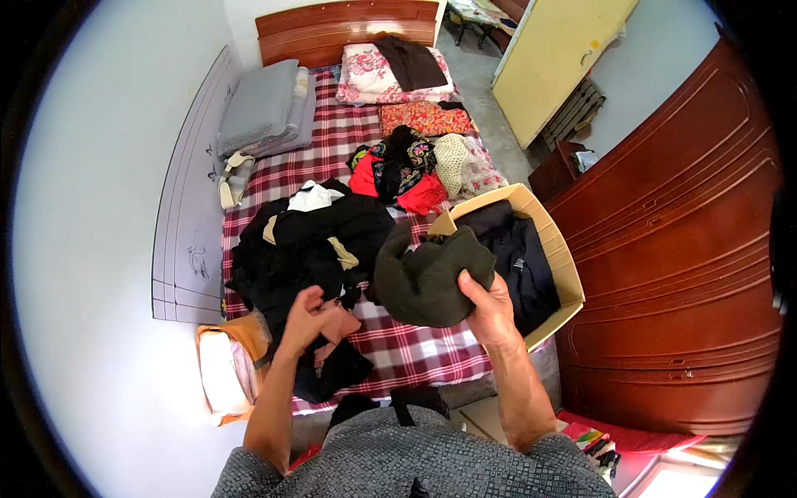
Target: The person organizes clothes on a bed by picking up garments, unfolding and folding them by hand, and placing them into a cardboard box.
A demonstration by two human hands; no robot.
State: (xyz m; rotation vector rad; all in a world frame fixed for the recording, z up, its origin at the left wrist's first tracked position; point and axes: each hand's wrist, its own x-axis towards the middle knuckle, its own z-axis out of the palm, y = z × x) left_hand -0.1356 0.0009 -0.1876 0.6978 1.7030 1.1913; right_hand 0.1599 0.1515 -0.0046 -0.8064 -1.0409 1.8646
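My right hand (491, 309) is closed on a dark olive garment (432, 278), thumb on top. The garment hangs bunched over the bed, beside the cardboard box (569, 311), and overlaps the box's left edge. Its exact kind cannot be made out. Folded dark clothes (519, 261) lie inside the box. My left hand (307, 319) holds nothing, with its fingers loosely curled and apart. It is over the edge of a heap of black clothes (290, 249), next to a dusty pink cloth (339, 324). A white piece (314, 197) shows on top of the heap.
The bed has a red plaid sheet (349, 129). Red and patterned clothes (398, 174), a floral bundle (361, 75) and grey folded bedding (257, 108) lie farther back. An orange bag (249, 332) is at the left; a wooden wardrobe (672, 249) stands at the right.
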